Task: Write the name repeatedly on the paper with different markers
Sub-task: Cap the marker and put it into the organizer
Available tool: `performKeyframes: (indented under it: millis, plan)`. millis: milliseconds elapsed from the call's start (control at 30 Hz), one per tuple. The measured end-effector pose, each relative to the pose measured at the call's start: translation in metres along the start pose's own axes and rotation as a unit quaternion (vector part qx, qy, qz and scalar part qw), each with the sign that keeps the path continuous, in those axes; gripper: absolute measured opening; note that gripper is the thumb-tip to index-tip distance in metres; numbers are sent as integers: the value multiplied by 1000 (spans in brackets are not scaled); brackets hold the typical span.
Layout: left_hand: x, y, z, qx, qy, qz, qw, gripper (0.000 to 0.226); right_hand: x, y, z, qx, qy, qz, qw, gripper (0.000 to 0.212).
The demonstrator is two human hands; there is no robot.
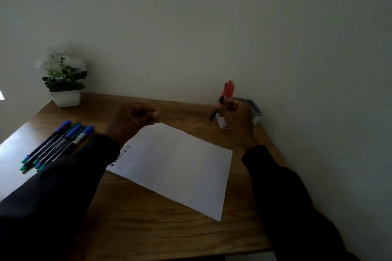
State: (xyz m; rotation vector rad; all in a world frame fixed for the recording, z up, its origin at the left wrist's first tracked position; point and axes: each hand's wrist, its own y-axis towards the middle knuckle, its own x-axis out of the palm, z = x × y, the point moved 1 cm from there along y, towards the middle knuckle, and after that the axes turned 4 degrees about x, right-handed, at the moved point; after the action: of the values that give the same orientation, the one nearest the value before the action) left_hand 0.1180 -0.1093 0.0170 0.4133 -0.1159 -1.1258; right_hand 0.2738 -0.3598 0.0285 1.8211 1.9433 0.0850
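I am curling my left hand (133, 119) into a loose fist, thumb laid over the fingers, with nothing showing inside it. It is hovering over the far left corner of the white creased sheet of paper (182, 167), which is lying at a slant in the middle of the brown wooden desk (169, 229). Dark handwriting (124, 154) is showing at the sheet's left end, partly hidden by my dark sleeve and too blurred to read.

I am pinching a thin dark-barrelled marker (216, 111) in the curled fingers of my right hand (235, 112), its lower end slanting down and left toward the desk. The hand is hanging in front of a clear plastic tub (255, 112) that is sitting against the wall at the desk's far right. Red tops (230, 89) are sticking up just above my fingers; I cannot tell whether they belong to the marker I am holding or to others in the tub.

A bunch of blue-capped and green-capped markers (59, 144) is lying side by side on the desk's left, well apart from the tub. A white-flowered plant in a white pot (63, 78) is standing at the far left corner.
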Motion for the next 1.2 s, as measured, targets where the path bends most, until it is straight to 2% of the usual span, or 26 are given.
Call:
performKeyframes:
  millis: [100,200,300,433,900,1100,1200]
  plan:
    - [-6,-1,-4,-12,-10,-4,1000,20,-21,32,1,11,-17,66,998,22]
    - [-5,1,-3,-13,-1,-8,1000,19,-36,61,2,20,-57,109,992,19]
    - [-2,1,-4,-10,14,-17,1000,20,-37,78,8,44,-102,95,989,12]
    - [-2,0,-8,-25,20,-27,999,24,-23,82,24,81,-172,56,980,17]
    - [-7,-2,-12,-38,37,-34,998,24,-14,70,18,103,-177,69,976,18]
    - [-14,-4,-12,-49,36,-30,998,22,-14,60,9,59,-169,128,975,7]
    - [-22,-9,-8,-67,42,-21,997,24,-1,42,-2,20,-137,107,985,8]
